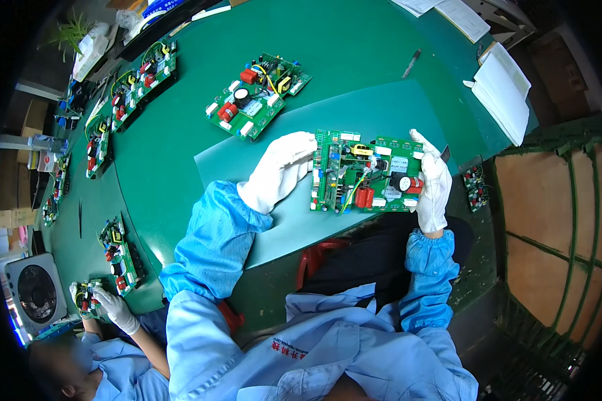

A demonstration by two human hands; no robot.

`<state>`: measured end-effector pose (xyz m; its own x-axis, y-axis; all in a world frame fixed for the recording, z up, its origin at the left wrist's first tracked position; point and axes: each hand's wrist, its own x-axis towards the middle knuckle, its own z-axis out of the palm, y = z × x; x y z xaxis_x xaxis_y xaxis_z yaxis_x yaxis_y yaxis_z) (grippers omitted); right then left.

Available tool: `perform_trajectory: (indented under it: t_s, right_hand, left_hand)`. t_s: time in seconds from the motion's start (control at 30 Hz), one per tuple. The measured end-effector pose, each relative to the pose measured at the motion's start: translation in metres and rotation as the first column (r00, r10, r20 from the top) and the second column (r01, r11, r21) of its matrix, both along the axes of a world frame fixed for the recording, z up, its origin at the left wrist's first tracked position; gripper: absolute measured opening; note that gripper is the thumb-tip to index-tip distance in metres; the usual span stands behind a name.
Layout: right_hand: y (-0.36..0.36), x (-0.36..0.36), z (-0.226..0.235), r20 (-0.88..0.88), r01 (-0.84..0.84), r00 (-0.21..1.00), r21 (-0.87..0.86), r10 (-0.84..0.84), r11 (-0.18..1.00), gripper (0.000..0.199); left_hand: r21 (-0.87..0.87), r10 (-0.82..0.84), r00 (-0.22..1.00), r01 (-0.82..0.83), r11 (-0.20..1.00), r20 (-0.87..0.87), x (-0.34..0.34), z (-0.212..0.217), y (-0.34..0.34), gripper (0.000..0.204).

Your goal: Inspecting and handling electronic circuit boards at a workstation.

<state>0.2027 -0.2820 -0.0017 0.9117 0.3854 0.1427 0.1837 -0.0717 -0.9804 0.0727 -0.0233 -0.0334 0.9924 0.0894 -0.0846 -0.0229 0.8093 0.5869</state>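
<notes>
A green circuit board [393, 190] is held up between my two white-gloved hands, over the near edge of the table. It carries red capacitors, a round black-and-white part, white connectors and a yellow-green wire. My left hand [279, 171] is closed against its left edge, the fingertips partly hidden behind it. At the opposite edge, my right hand [435, 188] grips the board with the thumb side upward. A small dark piece [445, 154] shows beside the right fingers; I cannot make out what it is. Farther off, a second circuit board [247, 107] lies on the green table mat [354, 47].
More circuit boards [119, 254] line the table's left side. Beyond them a co-worker's gloved hand [117, 311] is at another board, near a grey fan [37, 291]. Papers [502, 93] lie at the far right, above a green metal rack [568, 234]. A dark slim tool [411, 63] rests on the mat.
</notes>
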Motion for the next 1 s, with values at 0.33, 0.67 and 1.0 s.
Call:
perform_trajectory:
  t_s: [0.33, 0.67, 1.0]
  right_hand:
    - [-0.003, -0.001, 0.0, -0.039, -0.012, 0.999, 0.025, 0.013, 1.0, 0.041]
    - [-0.003, -0.002, 0.002, -0.082, -0.031, 0.996, 0.069, 0.036, 0.997, 0.043]
    - [-0.004, -0.001, -0.001, -0.076, -0.034, 0.996, 0.076, 0.04, 0.997, 0.044]
  left_hand:
    - [-0.015, 0.012, 1.0, -0.013, 1.0, -0.029, 0.0, -0.008, 0.002, 0.021]
    - [0.0, -0.024, 1.0, 0.024, 1.0, -0.014, 0.002, -0.002, 0.002, 0.019]
    - [-0.016, -0.001, 1.0, 0.001, 1.0, -0.019, 0.003, 0.006, -0.001, 0.013]
